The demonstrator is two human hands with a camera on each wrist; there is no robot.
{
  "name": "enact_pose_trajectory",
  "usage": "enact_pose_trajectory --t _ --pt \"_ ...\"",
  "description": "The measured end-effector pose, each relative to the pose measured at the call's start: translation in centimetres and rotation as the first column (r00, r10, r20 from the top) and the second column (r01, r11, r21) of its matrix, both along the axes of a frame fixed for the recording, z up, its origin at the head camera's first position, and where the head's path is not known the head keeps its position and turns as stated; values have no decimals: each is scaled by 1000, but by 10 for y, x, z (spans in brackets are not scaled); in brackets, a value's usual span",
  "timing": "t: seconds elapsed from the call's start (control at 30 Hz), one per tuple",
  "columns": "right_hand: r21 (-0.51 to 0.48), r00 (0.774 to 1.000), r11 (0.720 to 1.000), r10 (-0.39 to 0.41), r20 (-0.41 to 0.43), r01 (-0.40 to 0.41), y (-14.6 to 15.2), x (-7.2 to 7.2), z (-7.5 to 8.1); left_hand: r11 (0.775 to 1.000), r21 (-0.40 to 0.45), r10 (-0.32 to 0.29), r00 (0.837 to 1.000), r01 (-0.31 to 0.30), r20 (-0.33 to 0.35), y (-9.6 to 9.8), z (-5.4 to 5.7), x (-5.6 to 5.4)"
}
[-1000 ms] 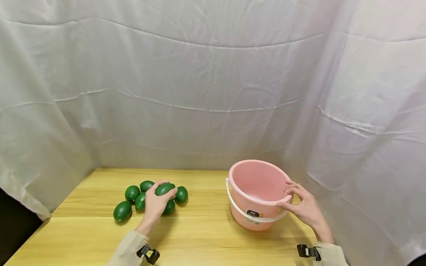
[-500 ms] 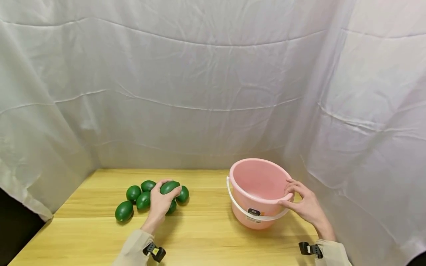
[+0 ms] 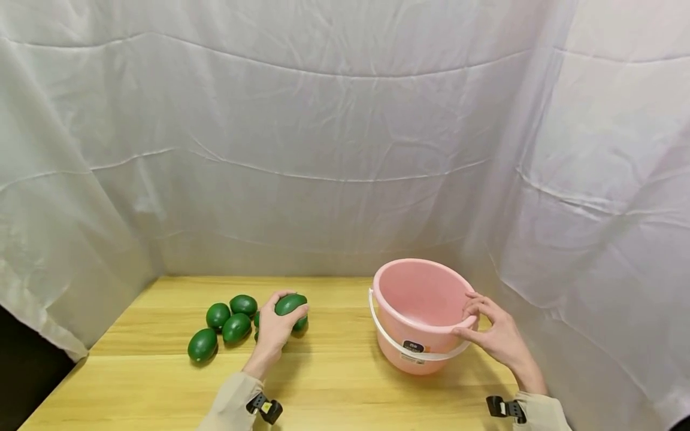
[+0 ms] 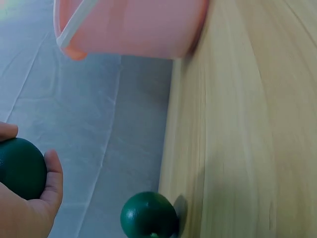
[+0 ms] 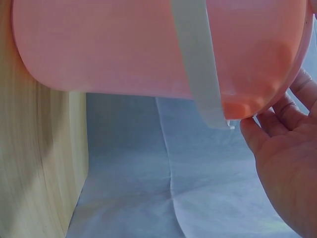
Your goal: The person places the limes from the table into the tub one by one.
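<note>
My left hand [image 3: 273, 328] grips a dark green egg-shaped fruit [image 3: 290, 304] a little above the wooden table [image 3: 334, 377]; the same fruit [image 4: 19, 167] sits in my palm in the left wrist view. Several more green fruits [image 3: 226, 320] lie in a cluster to its left, and one [image 4: 148, 215] shows beside the hand in the left wrist view. A pink bucket [image 3: 417, 314] with a white handle [image 3: 401, 350] stands on the right. My right hand [image 3: 493, 334] holds its rim on the right side; its fingers [image 5: 277, 124] curl at the rim [image 5: 292, 74].
White cloth [image 3: 345, 149] hangs as a backdrop behind and to both sides of the table, close to the bucket on the right. Bare wood lies between the fruits and the bucket and along the near edge.
My left hand has lifted one green fruit off the cluster and carried it rightward toward the bucket. The right hand stays on the bucket's rim.
</note>
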State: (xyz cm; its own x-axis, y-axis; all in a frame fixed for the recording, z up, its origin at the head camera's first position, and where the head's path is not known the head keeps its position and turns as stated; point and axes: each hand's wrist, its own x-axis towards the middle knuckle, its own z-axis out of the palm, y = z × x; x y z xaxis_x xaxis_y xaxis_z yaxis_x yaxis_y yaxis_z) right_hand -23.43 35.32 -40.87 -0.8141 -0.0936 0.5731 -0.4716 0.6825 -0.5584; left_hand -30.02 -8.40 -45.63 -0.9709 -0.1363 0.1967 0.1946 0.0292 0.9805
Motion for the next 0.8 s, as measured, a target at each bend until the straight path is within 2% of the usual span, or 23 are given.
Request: enact_pose_trajectory --t 0.43,0.57,0.63,0.8 --pt "5 1000 1000 4 -21 -4 -5 0 3 997 -7 -83 994 83 -74 30 8 -2" --pt "8 1000 1000 0 -11 0 -4 0 2 991 28 -127 990 129 -64 36 10 0" --pt "10 1000 1000 -5 -7 5 -3 -1 1 990 36 -136 989 138 -51 39 19 6" --pt "6 1000 1000 4 -31 -4 -2 -2 2 991 -21 -132 991 131 -21 49 26 3"
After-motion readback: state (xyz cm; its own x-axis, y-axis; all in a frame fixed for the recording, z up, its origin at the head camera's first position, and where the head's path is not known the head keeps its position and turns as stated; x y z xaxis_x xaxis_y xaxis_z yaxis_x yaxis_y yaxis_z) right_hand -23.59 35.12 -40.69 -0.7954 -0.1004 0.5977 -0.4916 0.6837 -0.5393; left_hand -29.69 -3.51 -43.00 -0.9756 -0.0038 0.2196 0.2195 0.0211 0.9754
